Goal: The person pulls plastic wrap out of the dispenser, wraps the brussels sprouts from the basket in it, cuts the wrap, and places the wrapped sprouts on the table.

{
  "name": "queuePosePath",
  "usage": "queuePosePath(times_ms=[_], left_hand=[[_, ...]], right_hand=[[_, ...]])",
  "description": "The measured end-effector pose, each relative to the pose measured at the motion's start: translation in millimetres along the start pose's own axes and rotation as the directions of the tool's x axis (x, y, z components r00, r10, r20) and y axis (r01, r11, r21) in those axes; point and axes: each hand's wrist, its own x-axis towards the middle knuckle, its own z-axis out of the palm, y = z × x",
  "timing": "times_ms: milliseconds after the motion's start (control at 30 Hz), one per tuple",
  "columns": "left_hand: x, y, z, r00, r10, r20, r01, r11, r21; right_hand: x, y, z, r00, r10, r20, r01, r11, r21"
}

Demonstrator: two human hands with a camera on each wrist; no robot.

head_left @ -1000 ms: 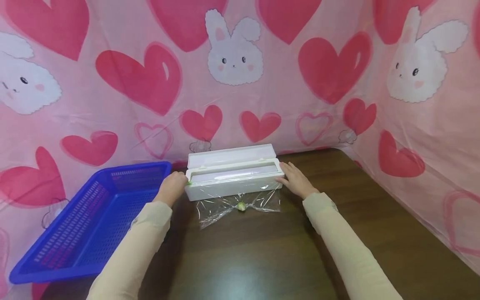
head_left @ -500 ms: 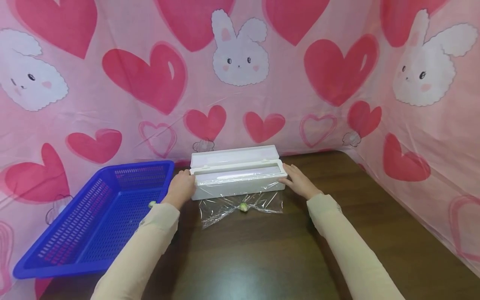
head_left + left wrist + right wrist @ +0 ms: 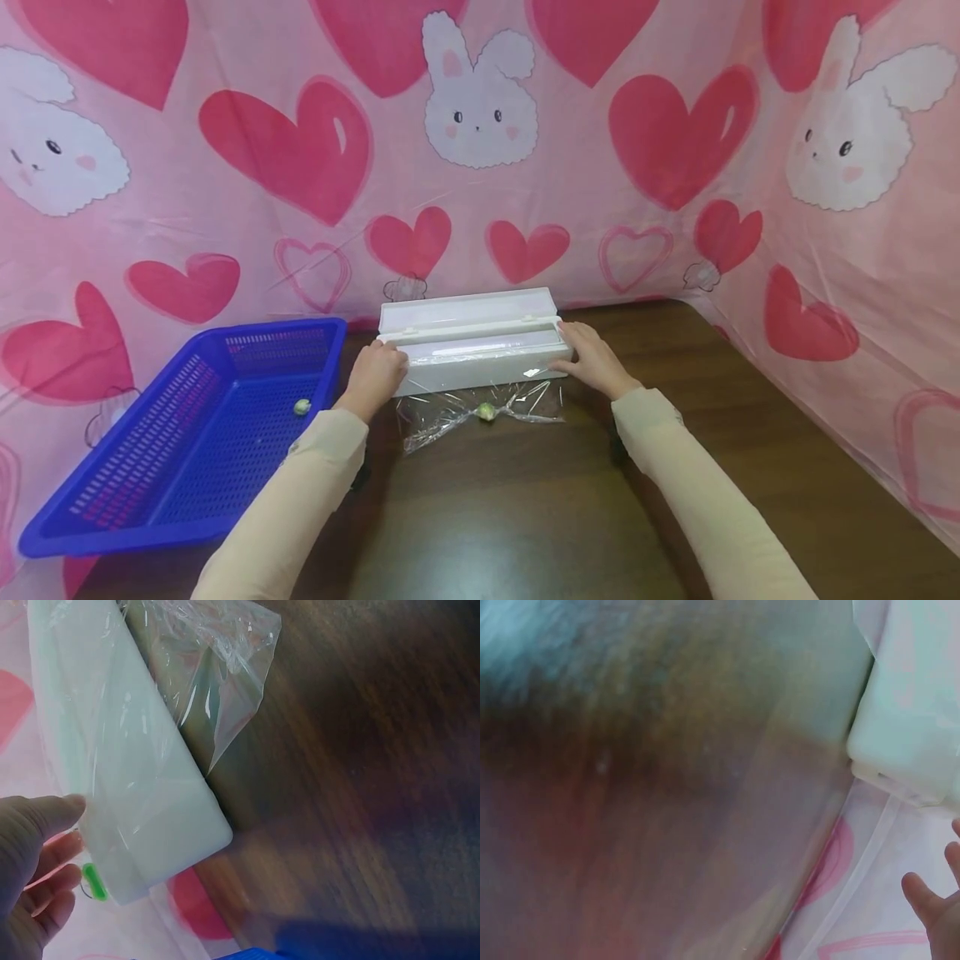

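Observation:
A white cling film dispenser stands near the back of the table, its lid raised. Film hangs over its front onto the table, bunched on either side of a small round green-and-white piece, like a Brussels sprout. With bent fingers, my left hand grips the dispenser's top edge near the left end. In the left wrist view its thumb touches the edge, and a green part shows at the corner. My right hand rests on the right end, fingers extended and thumb apart.
A blue perforated basket stands at the left, holding another small green-and-white piece. A pink cloth with hearts and rabbits hangs behind and to the right of the brown wooden table.
My left hand has moved a little to the right along the dispenser's top edge. The piece in the basket has come out from behind my left sleeve. My right hand stays at the right end.

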Motion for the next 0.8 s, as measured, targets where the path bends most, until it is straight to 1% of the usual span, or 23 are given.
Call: queuePosePath(times_ms=[133,200,267,333,500,567,667,800], left_hand=[[-0.6,1.0,-0.6,1.0,-0.021,-0.013,0.021,1.0,-0.023],[-1.0,1.8,-1.4,0.999,-0.037,-0.018,0.036,0.999,-0.033],[-1.0,2.8,-2.8,0.999,-0.049,-0.016,0.048,0.998,-0.037],[-0.8,2.8,-2.3,0.998,-0.055,-0.023,0.054,0.998,-0.042],[-2.2,2.2,1.8,0.996,-0.067,-0.059,0.063,0.995,-0.076],[-3.3,3.1,1.1,0.995,-0.083,-0.06,0.077,0.992,-0.101],[-5.1,4.9,-2.4,0.992,-0.119,-0.046,0.111,0.983,-0.146],[-7.7,6.3,-6.4,0.986,-0.168,-0.021,0.16,0.966,-0.203]], right_hand=[[1.6,-3.2,-1.8,0.999,-0.025,-0.023,0.026,0.999,0.023],[2.3,-5.3,-2.1,0.998,-0.051,-0.045,0.052,0.998,0.028],[3.2,-7.5,-2.1,0.995,-0.073,-0.069,0.075,0.997,0.018],[4.6,-10.1,-2.4,0.993,-0.079,-0.085,0.079,0.997,-0.006],[7.5,-15.4,-3.9,0.993,-0.059,-0.099,0.055,0.998,-0.037],[8.0,-16.2,-4.1,0.993,-0.058,-0.101,0.055,0.998,-0.034],[8.0,-18.1,-4.3,0.996,-0.04,-0.083,0.038,0.999,-0.033],[6.7,-22.0,-6.7,0.999,0.019,-0.043,-0.018,1.0,0.021]])
